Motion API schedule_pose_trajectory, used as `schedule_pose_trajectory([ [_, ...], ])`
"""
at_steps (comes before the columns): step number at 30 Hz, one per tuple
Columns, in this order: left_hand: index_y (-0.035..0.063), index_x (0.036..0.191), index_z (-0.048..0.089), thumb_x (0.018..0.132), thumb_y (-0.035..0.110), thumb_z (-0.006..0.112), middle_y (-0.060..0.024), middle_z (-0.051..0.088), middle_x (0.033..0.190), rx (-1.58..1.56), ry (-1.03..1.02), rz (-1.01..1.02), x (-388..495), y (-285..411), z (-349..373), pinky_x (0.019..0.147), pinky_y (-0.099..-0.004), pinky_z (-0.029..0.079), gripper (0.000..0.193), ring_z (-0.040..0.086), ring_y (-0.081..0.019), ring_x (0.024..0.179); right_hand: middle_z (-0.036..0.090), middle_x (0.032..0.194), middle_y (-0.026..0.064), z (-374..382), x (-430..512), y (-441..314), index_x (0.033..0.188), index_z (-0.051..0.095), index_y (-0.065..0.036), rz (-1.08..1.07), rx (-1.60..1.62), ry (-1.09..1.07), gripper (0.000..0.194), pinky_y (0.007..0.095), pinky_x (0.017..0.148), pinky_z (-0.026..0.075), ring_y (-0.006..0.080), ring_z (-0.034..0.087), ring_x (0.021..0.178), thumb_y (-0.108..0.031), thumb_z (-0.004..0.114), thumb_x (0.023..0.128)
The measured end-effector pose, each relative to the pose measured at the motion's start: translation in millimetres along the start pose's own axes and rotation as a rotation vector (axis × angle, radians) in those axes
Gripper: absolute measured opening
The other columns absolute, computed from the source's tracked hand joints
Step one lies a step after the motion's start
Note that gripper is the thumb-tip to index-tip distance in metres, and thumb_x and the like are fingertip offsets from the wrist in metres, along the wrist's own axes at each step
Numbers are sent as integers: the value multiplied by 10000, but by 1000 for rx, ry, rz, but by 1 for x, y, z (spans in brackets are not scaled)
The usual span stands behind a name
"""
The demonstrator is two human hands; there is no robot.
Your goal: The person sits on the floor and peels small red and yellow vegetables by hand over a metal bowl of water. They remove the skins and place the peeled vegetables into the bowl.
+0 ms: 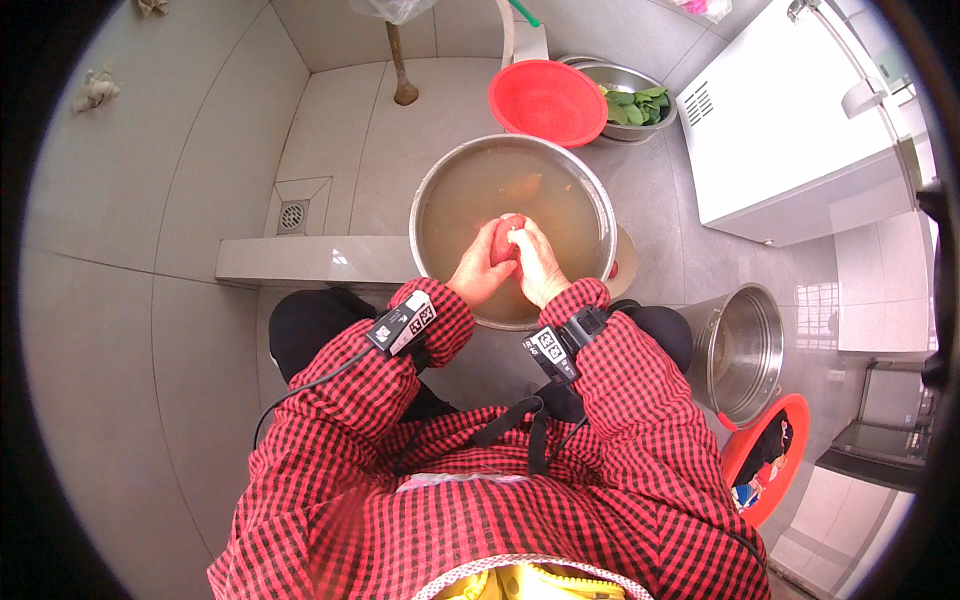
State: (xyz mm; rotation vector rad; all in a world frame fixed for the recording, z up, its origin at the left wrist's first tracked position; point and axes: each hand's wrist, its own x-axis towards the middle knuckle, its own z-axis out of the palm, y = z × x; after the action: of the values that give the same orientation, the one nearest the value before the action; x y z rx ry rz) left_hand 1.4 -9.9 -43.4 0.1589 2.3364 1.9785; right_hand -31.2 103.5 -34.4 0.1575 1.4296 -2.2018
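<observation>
A reddish tuber (505,241), perhaps a sweet potato, is held between my two hands above the water. My left hand (478,267) wraps its left side. From the right, my right hand (537,261) grips it, the thumb lying across its surface. Below them is a wide round metal basin (421,225) of cloudy brownish water. Orange-red shapes (531,184) show dimly under the surface, too blurred to name.
A red plastic basin (547,101) stands behind, beside a metal bowl of green leaves (637,106). On the right are a metal bucket (745,352), an orange-red tub (796,450) with cloth in it, and a white cabinet (772,120). A low tiled ledge (322,259) runs left, near a floor drain (292,217).
</observation>
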Motion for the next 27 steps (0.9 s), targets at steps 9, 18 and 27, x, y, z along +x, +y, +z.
schedule_pose_trajectory([
  [9, 32, 1231, 254, 711, 61, 555, -104, 454, 1049, -102, -49, -91, 2, 1, -1, 596, -238, 438, 601, 504, -138, 776, 483, 919, 47, 3, -1, 8, 1013, 456, -55, -116, -94, 82, 272, 267, 742, 401, 139, 465, 865, -243, 435, 817],
  [18, 32, 1227, 268, 707, 67, 576, -117, 415, 1138, -55, -120, 48, -5, 1, 6, 798, -267, 391, 606, 431, -179, 1017, 527, 746, 45, -13, 12, 12, 826, 513, -12, -89, -175, 268, 345, 261, 655, 406, 115, 487, 709, -337, 400, 846],
  [27, 18, 1169, 315, 741, 8, 469, -180, 428, 1089, 373, -76, 10, -7, 19, 7, 847, -355, 377, 455, 443, -321, 1025, 488, 918, 109, 4, 7, 30, 1006, 411, -9, -187, -212, 341, 319, 298, 755, 400, 182, 479, 858, -276, 450, 835],
])
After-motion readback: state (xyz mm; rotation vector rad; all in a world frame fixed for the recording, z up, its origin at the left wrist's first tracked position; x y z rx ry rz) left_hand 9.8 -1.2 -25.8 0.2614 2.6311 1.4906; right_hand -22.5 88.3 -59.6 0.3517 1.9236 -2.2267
